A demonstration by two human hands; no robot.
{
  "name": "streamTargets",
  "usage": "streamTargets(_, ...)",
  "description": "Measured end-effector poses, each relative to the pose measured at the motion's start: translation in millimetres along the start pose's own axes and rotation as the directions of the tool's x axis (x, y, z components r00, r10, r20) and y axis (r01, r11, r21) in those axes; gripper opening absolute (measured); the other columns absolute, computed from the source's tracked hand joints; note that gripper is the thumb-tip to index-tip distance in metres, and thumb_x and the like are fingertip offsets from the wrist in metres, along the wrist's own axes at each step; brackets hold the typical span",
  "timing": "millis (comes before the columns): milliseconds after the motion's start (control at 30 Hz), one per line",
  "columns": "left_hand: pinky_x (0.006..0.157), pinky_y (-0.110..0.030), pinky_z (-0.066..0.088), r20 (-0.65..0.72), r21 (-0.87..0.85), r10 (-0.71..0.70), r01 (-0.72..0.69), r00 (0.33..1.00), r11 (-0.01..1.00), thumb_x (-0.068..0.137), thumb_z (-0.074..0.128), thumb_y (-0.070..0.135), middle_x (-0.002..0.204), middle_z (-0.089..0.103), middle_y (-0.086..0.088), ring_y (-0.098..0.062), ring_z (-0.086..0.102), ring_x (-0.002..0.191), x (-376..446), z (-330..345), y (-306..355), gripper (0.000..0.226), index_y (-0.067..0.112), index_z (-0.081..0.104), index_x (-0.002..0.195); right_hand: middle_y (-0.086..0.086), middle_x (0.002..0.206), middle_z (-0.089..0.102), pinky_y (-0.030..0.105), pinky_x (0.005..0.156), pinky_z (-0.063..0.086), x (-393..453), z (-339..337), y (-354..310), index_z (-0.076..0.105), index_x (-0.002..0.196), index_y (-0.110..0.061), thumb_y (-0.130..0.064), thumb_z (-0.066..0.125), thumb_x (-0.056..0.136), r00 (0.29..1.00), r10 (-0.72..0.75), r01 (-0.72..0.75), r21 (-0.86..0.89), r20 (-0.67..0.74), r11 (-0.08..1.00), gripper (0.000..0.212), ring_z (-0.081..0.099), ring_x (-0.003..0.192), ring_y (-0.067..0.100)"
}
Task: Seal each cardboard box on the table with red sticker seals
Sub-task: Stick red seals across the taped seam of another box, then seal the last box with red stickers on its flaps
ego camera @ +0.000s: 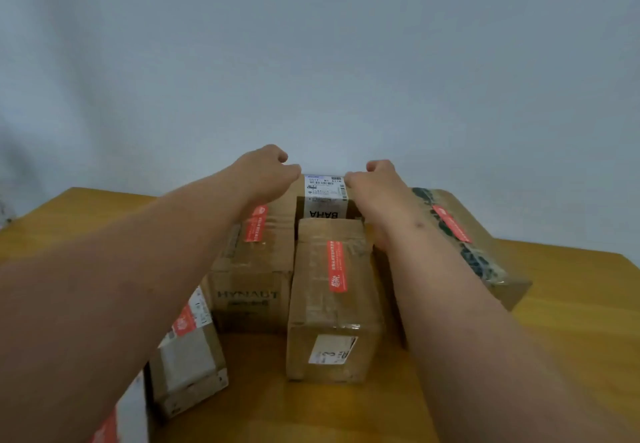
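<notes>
Several cardboard boxes crowd the wooden table [571,321]. At the back stands a box with a white shipping label [325,188]; my left hand [268,174] grips its left top edge and my right hand [372,182] grips its right top edge, fingers curled over the far side. No red seal shows on this box. In front, the middle box [332,300] carries a red sticker seal [336,266]. The HYNAUT box [252,269] to its left has a red seal [255,223]. The right box [485,252] with dark patterned tape bears a red seal [452,224].
A smaller box [188,356] with a red seal [183,321] sits at the near left, partly under my left forearm. Another red-and-white item [117,422] shows at the bottom left. A plain grey wall lies behind the table. Bare tabletop shows at the front and right.
</notes>
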State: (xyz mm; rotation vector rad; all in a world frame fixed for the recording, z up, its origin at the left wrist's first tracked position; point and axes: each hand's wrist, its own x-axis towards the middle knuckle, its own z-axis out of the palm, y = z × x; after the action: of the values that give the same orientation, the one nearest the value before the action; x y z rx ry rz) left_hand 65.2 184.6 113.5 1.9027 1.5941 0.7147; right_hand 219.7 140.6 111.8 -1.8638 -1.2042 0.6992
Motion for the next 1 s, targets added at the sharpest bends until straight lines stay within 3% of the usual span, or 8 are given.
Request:
streamTargets(67,0.101,-0.037,0.036,0.02,0.122,-0.036,0.033,0.999,0.992,0.1,0.045,0.029,0.146,0.042,-0.014,-0.029,0.044,0.127,14.2,-2.3,-2.0,0.048,0.008,0.039,0.143,0.015,0.121,0.058,0.033,0.067,0.047,25.0,15.7,7.3,0.045,0.124,-0.006,-0.022,0.049,0.088,0.994,0.095,-0.095,-0.008,0.044,0.995,0.04,0.057,0.094,0.028)
streamTargets(167,0.092,-0.035,0.036,0.04,0.254,-0.1,0.087,0.994,0.963,0.102,0.038,0.031,0.141,0.046,-0.017,-0.03,0.046,0.12,33.2,-3.1,-7.0,0.047,0.001,0.043,0.137,0.017,0.129,0.055,0.044,0.097,0.048,50.5,30.6,19.5,0.049,0.107,-0.009,-0.022,0.05,0.09,0.991,0.118,-0.118,-0.007,0.06,0.993,0.021,0.054,0.117,0.035)
streamTargets(367,0.104,-0.039,0.034,0.07,0.283,-0.238,0.209,0.969,0.936,0.104,0.034,0.036,0.139,0.047,-0.017,-0.032,0.045,0.127,60.4,8.1,-21.3,0.047,0.002,0.044,0.136,0.021,0.134,0.053,0.042,0.099,0.046,71.2,38.3,33.5,0.052,0.129,0.001,-0.018,0.046,0.097,0.986,0.134,-0.128,-0.06,0.102,0.99,0.038,0.054,0.119,0.034)
streamTargets(467,0.093,-0.039,0.043,0.089,0.211,-0.275,0.251,0.957,0.945,0.1,0.047,0.031,0.109,0.056,-0.014,-0.03,0.055,0.105,66.7,12.2,-28.8,0.027,0.005,0.052,0.107,0.019,0.129,0.058,0.039,0.087,0.049,74.2,39.1,35.2,0.055,0.126,-0.001,-0.02,0.05,0.095,0.985,0.137,-0.139,0.013,0.109,0.99,0.036,0.056,0.097,0.026)
streamTargets(533,0.082,-0.037,0.045,0.049,0.149,-0.267,0.257,0.962,0.955,0.097,0.053,0.025,0.096,0.057,-0.012,-0.027,0.056,0.091,68.1,10.4,-31.1,0.019,0.008,0.052,0.088,0.018,0.126,0.057,0.039,0.083,0.05,72.1,38.5,31.6,0.053,0.126,-0.003,-0.019,0.05,0.093,0.986,0.127,-0.131,0.031,0.108,0.991,0.037,0.059,0.102,0.028)
streamTargets(633,0.075,-0.034,0.045,-0.052,0.012,-0.207,0.208,0.977,0.978,0.093,0.055,0.02,0.103,0.062,-0.015,-0.026,0.057,0.092,68.0,0.1,-33.9,0.02,0.002,0.06,0.101,0.012,0.115,0.059,0.04,0.072,0.056,63.0,32.0,18.2,0.044,0.13,-0.007,-0.02,0.055,0.085,0.992,0.101,-0.108,0.104,0.073,0.989,0.047,0.06,0.093,0.024)
streamTargets(733,0.067,-0.03,0.042,-0.178,-0.187,-0.122,0.088,0.976,0.978,0.091,0.052,0.022,0.098,0.059,-0.013,-0.021,0.051,0.083,55.8,-15.3,-29.0,0.03,0.001,0.063,0.108,0.002,0.106,0.056,0.028,0.056,0.038,43.2,15.8,0.2,0.037,0.132,-0.012,-0.021,0.054,0.091,1.0,0.001,-0.003,0.179,0.011,0.984,0.046,0.049,0.078,0.009)
streamTargets(1000,0.087,-0.048,0.054,-0.406,-0.529,-0.155,-0.094,0.9,0.843,0.093,0.045,0.051,0.095,0.058,-0.002,-0.027,0.062,0.097,-39.5,-49.9,0.5,0.036,0.016,0.052,0.097,-0.014,0.09,0.047,0.025,0.059,0.033,-65.9,-38.4,-21.8,0.042,0.122,-0.021,-0.04,0.049,0.096,0.983,-0.102,0.149,0.336,-0.155,0.93,0.033,0.044,0.076,0.001)
